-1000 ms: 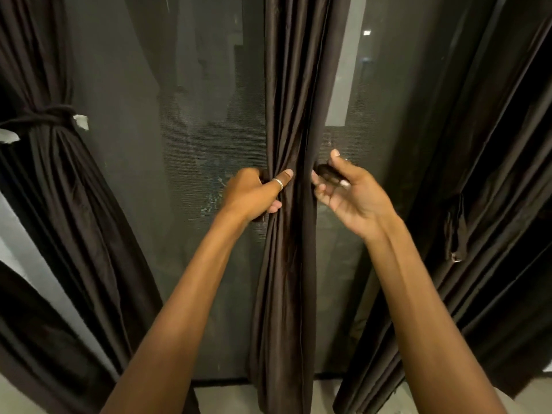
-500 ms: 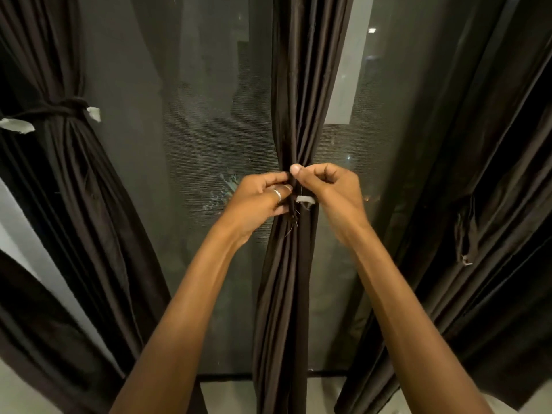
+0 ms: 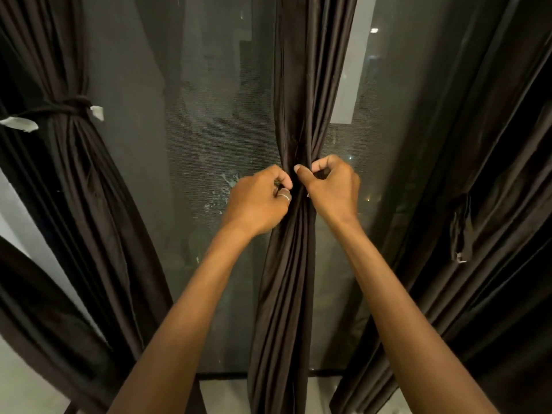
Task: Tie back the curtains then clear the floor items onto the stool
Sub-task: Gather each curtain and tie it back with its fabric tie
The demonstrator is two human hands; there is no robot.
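Step in hand: tying the middle curtain [image 3: 291, 85]. I judge the knot is being formed and is not yet secured.
Left hand [image 3: 258, 201]: fingers curled, thumb and forefinger pinching the gathered waist of the fabric on its left side.
Right hand [image 3: 333, 189]: fingers curled, pinching the same waist from the right, thumb tips almost touching.
Tie band: hidden under my fingers. I cannot tell which end each hand has.
Left curtain [image 3: 71, 189]: bound with a knotted tie [image 3: 70, 103]; complete.
Right curtain [image 3: 493, 144]: hangs loose. Its tie loop [image 3: 461, 228] dangles unfastened.
Risk one: this is dark band on dark cloth, worked by feel. A slack pinch would let the gathers spread and the knot slide down.
Risk two: a hard pull could strain the fabric at its top, which is out of view.
Room: the window screen [image 3: 194, 130] sits close behind the bundle and is bare on either side, so both elbows have free swing. The right curtain lies near my right forearm.
Floor [image 3: 227, 392]: only a narrow strip shows along the window's foot. The floor items and stool are not in view.
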